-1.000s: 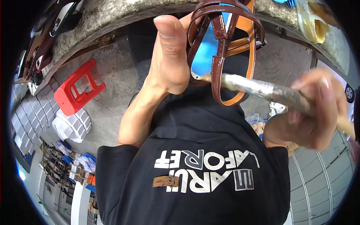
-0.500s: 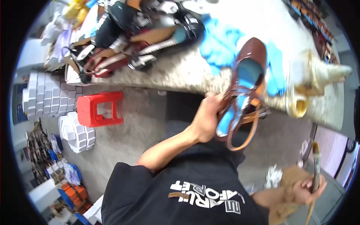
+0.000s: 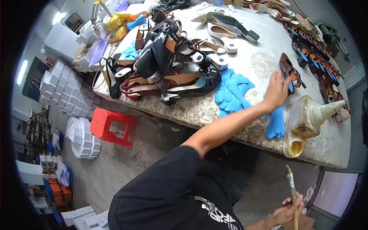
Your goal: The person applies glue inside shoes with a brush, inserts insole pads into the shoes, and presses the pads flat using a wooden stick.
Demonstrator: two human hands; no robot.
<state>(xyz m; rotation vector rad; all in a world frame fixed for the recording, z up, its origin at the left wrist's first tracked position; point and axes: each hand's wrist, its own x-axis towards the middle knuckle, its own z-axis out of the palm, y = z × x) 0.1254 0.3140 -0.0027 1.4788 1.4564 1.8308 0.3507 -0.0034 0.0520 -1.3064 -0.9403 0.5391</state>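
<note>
My left hand point(image 3: 276, 93) reaches across the table with its fingers stretched out, right beside a brown strappy shoe point(image 3: 288, 68). The shoe stands on the tabletop, and the hand hides a little of it; whether they touch I cannot tell. Low at the right, my right hand point(image 3: 288, 210) is closed round the wooden handle of a brush point(image 3: 291, 182), bristles up. Between my left forearm and the table edge lie blue insoles point(image 3: 275, 124). A larger pile of blue insoles point(image 3: 232, 91) spreads left of the forearm.
A stained glue container point(image 3: 305, 117) with a cone-shaped spout and an open yellowish cup point(image 3: 294, 147) stands at the table's right front. Mixed shoes point(image 3: 155, 61) are heaped at left. Rows of shoes point(image 3: 315, 60) line the far right. A red stool point(image 3: 102, 124) stands on the floor.
My left hand has carried the brown shoe forward and right from the table's front edge to the tabletop, and its fingers have opened. The brush stays in my right hand.
</note>
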